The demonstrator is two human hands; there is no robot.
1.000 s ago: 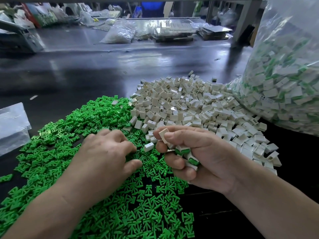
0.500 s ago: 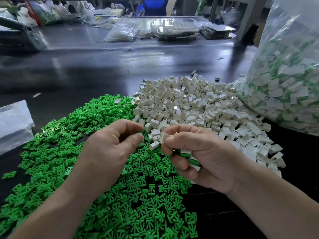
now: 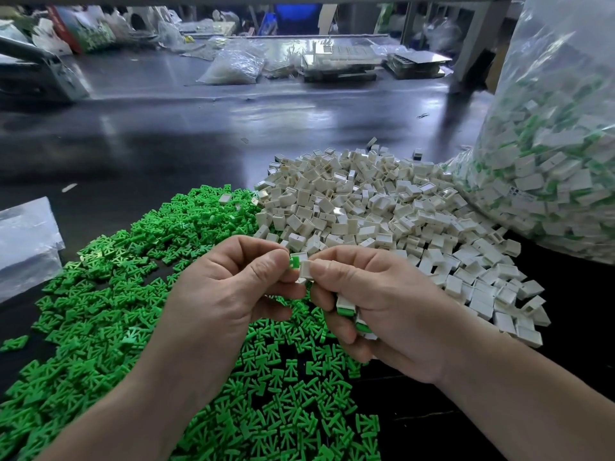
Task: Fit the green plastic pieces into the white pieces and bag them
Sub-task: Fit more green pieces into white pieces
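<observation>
Green piece (image 3: 294, 263) in left hand (image 3: 226, 294) touches one white piece (image 3: 304, 270).

— What is seen behind?
— A dark, glossy tabletop (image 3: 166, 144), on which pale light is reflected.
— And farther back?
— Clear bags (image 3: 233, 66) and stacked trays (image 3: 339, 66) are piled near a grey post (image 3: 479, 44).

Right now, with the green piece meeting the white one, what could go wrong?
1. The left hand pinches the small green piece at its fingertips, so it may slip or enter the white piece crooked.
2. The right hand also cradles finished pieces in its lower fingers; pressing harder could let them drop into the green pile and get mixed in.
</observation>
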